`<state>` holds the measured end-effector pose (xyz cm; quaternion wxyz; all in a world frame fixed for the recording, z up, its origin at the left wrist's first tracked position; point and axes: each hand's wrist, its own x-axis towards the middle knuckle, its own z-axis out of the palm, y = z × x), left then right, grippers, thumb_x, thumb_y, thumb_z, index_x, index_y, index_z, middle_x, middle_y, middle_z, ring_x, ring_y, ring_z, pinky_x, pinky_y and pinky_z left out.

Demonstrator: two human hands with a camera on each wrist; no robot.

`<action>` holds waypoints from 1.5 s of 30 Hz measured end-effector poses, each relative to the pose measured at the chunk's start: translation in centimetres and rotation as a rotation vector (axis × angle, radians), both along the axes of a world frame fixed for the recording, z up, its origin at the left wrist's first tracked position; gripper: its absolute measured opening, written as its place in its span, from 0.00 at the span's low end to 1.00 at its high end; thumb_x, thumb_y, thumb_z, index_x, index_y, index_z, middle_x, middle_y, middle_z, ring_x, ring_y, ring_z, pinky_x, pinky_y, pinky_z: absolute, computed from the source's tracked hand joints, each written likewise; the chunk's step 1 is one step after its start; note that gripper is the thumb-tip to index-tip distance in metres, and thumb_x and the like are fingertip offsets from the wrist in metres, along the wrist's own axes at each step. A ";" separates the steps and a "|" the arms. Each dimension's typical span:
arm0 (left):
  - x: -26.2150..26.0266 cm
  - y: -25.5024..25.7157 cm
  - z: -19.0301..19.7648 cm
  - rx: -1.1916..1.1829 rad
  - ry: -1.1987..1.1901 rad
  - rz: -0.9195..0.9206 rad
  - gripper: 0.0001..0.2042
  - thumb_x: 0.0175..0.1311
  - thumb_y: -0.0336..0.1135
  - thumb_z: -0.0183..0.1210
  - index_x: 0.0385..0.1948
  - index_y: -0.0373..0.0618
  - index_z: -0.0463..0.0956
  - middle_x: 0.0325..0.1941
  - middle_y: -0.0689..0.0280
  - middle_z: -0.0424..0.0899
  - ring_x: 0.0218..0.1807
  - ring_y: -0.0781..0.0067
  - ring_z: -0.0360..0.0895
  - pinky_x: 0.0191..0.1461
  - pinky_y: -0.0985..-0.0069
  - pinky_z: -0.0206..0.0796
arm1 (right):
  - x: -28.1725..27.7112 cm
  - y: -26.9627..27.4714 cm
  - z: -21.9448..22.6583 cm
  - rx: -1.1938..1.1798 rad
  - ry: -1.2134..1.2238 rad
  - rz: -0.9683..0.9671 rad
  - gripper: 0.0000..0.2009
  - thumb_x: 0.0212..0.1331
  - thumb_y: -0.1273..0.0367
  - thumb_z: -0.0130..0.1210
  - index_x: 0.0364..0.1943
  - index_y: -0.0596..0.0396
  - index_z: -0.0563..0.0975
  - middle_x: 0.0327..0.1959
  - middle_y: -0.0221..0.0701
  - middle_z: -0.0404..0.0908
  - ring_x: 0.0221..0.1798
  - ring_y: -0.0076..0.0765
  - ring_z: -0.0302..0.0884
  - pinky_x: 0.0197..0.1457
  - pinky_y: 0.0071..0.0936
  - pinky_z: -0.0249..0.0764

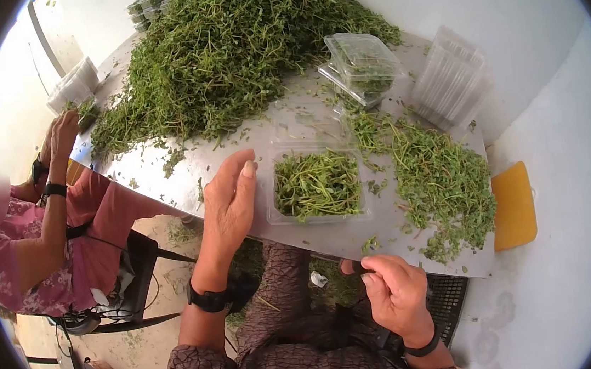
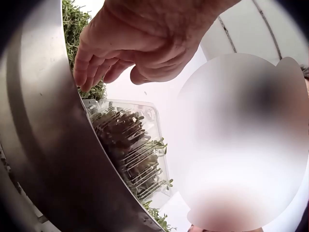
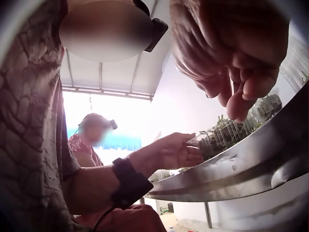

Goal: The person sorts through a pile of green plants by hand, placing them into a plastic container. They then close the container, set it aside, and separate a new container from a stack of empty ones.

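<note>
text: none legible | labels: none (containers are plain, clear)

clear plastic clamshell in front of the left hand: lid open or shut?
Open. The clear plastic clamshell tray shows uncovered green herb sprigs; its clear lid lies flat behind it on the table.

1. A metal table [image 1: 167, 179] carried everything, its top shiny and scattered with green crumbs.
2. A big heap of herbs [image 1: 225, 49] covered the far half of it.
3. A smaller pile of herbs [image 1: 438, 185] lay along the right side, near the front edge.
4. An open plastic tray [image 1: 317, 186] filled with sprigs sat close to the front edge, between the left hand [image 1: 230, 208], which rested on the table beside it, and the smaller pile.
5. Closed filled boxes [image 1: 362, 68] stood behind it.
6. A stack of empty trays [image 1: 450, 77] stood at the right corner, another stack [image 1: 72, 85] at the far left.
</note>
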<state>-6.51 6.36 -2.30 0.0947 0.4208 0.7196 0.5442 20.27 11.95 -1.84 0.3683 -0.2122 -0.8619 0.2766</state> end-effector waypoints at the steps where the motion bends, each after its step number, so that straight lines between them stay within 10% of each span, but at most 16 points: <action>1: -0.1 0.2 -0.4 0.048 -0.055 -0.034 0.16 0.75 0.38 0.46 0.54 0.37 0.74 0.51 0.56 0.81 0.54 0.67 0.78 0.57 0.70 0.68 | -0.2 0.0 0.0 -0.010 0.001 -0.016 0.12 0.50 0.78 0.62 0.41 0.60 0.79 0.35 0.41 0.82 0.25 0.43 0.81 0.28 0.31 0.76; 6: 1.1 0.4 -0.4 0.158 -0.169 -0.055 0.16 0.72 0.36 0.49 0.52 0.33 0.73 0.47 0.49 0.82 0.50 0.60 0.80 0.55 0.69 0.69 | -0.8 0.1 0.3 -0.040 -0.019 -0.040 0.15 0.50 0.78 0.62 0.45 0.60 0.79 0.38 0.42 0.82 0.27 0.44 0.81 0.29 0.32 0.76; 8: 1.3 0.2 -0.2 0.262 0.335 0.035 0.14 0.69 0.32 0.49 0.51 0.35 0.75 0.53 0.49 0.79 0.55 0.51 0.77 0.59 0.64 0.67 | -1.2 0.3 0.8 -0.033 -0.027 -0.044 0.16 0.50 0.77 0.62 0.46 0.60 0.79 0.39 0.43 0.82 0.29 0.45 0.81 0.30 0.33 0.77; 14: 2.1 0.6 2.4 0.124 0.719 -0.344 0.17 0.70 0.43 0.48 0.48 0.41 0.79 0.59 0.55 0.76 0.65 0.49 0.67 0.69 0.54 0.55 | -2.7 1.8 3.7 0.251 -0.150 -0.078 0.18 0.46 0.76 0.63 0.46 0.60 0.79 0.43 0.41 0.82 0.40 0.47 0.79 0.43 0.37 0.77; 45: 2.9 1.3 2.8 0.078 0.723 -0.326 0.16 0.67 0.38 0.53 0.49 0.34 0.75 0.54 0.52 0.77 0.63 0.45 0.68 0.73 0.50 0.51 | -7.7 5.0 4.0 0.315 -0.202 -0.045 0.19 0.62 0.68 0.57 0.55 0.64 0.72 0.46 0.44 0.82 0.60 0.53 0.71 0.66 0.50 0.60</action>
